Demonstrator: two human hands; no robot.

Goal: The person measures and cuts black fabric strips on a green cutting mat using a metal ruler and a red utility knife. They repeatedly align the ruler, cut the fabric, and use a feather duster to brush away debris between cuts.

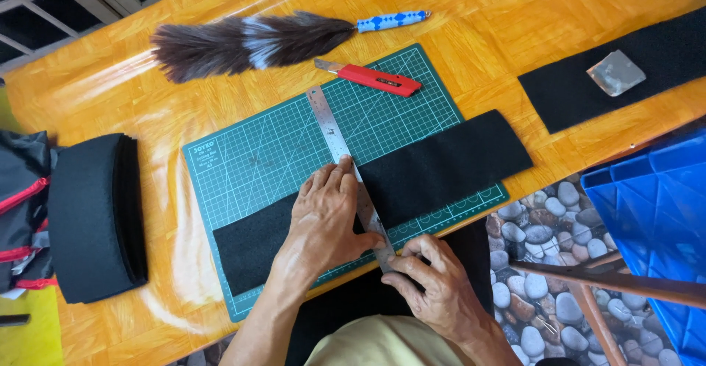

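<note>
While the steel ruler (347,171) lies slantwise across the black felt strip (412,178), the left hand (327,215) presses it with fingers flat and nearly closed together, gripping nothing, fingertips (343,164) on the ruler's edge. Right hand (434,281) has its fingers curled, pinching the ruler's near end against the felt at the cutting mat's (243,160) front edge. Judgement: firm, even downward pressure at both points should keep the ruler from sliding on the soft felt. Red utility knife (376,79) lies untouched on the mat beyond; feather duster (243,42) rests further off on the orange table (515,20).
</note>
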